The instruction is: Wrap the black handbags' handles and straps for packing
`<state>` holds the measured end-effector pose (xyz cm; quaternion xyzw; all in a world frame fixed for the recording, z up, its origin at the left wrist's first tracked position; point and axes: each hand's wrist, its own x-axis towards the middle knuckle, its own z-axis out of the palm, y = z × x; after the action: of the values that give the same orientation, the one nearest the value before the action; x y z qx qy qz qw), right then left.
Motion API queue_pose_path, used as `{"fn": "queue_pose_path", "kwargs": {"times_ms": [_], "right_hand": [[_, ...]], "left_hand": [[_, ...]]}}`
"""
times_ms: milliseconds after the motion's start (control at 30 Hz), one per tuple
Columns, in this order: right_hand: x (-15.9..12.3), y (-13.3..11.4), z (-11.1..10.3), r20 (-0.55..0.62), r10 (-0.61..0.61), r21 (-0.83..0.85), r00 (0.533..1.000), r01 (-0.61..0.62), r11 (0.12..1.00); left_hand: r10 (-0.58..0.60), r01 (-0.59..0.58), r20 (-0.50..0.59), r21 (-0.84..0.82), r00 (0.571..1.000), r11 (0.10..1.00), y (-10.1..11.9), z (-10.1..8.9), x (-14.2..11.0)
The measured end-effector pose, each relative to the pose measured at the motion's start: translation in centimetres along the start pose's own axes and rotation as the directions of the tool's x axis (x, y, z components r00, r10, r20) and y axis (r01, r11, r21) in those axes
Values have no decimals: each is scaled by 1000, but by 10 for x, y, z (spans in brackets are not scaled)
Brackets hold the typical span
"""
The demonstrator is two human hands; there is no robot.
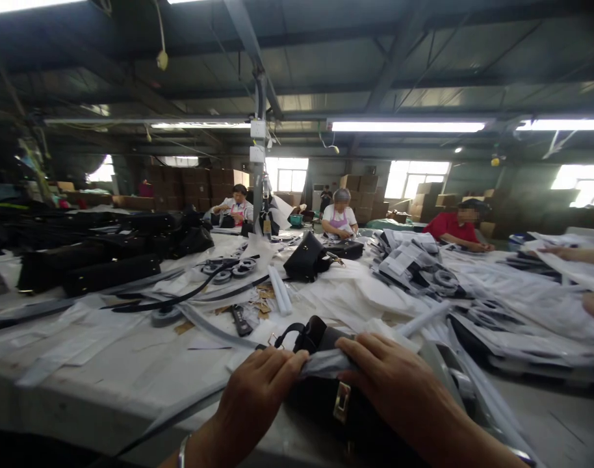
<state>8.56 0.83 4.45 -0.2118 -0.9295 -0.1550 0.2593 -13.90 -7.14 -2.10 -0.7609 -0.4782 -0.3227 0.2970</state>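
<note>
Close in front of me is a black handbag (pixel 321 404) with a gold-coloured metal clasp (pixel 342 402) on its front. My left hand (pixel 260 390) closes over the left end of a whitish wrapped strip (pixel 326 363) along the bag's top edge. The strip's right part is in the grip of my right hand (pixel 389 377), fingers on top. Whether the strip is a covered handle or loose wrapping, I cannot tell. A black strap (pixel 297 333) with a metal buckle loops up just behind. The bag's lower part is partly hidden by my right forearm.
A black box cutter (pixel 241 320) lies beyond my left hand. Farther back are another black bag (pixel 304 257), rolls of strap (pixel 229 270) and wrapped parts (pixel 409 260). Finished-looking black bags (pixel 112 273) are piled left. Several people work around the table; another person's hands (pixel 577 255) reach in right.
</note>
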Motion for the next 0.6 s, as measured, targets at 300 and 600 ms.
{"fn": "queue_pose_path", "kwargs": {"times_ms": [300,600], "right_hand": [[-32,53,-21,-282,100,-48,954,-118,992],[-55,71,-1,-110,278,350,954,-225,909]], "left_hand": [[-238,239,39,-50,971,970,-51,-8,-62],[-169,168,44,25,985,986,-57,-37,-49]]}}
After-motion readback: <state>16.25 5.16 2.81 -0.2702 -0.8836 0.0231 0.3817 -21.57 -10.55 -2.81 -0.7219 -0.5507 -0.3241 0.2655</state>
